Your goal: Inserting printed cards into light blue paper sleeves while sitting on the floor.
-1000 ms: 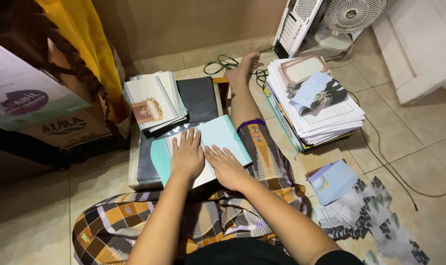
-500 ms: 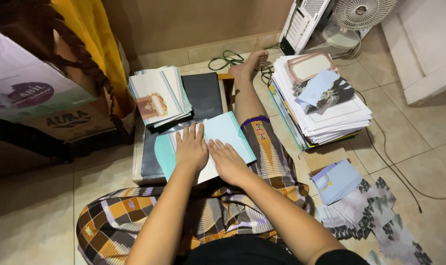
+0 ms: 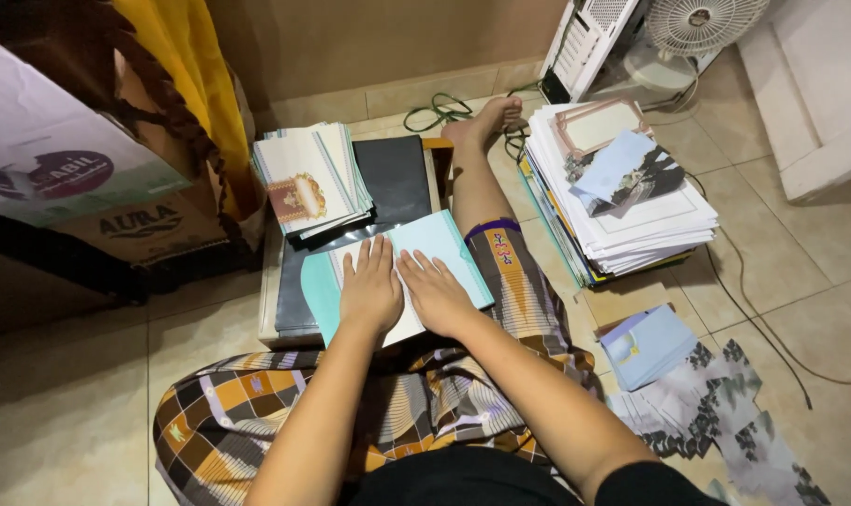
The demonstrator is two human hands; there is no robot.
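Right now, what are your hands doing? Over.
Left hand and right hand flat on teal card. Card lies on low black board. Nothing in the way.

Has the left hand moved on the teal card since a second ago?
No. The left hand stays flat on the teal card, beside the right hand, just below the black folder.

Beige tiled floor (image 3: 69,394), white fan (image 3: 697,23) near the wall (image 3: 369,47).
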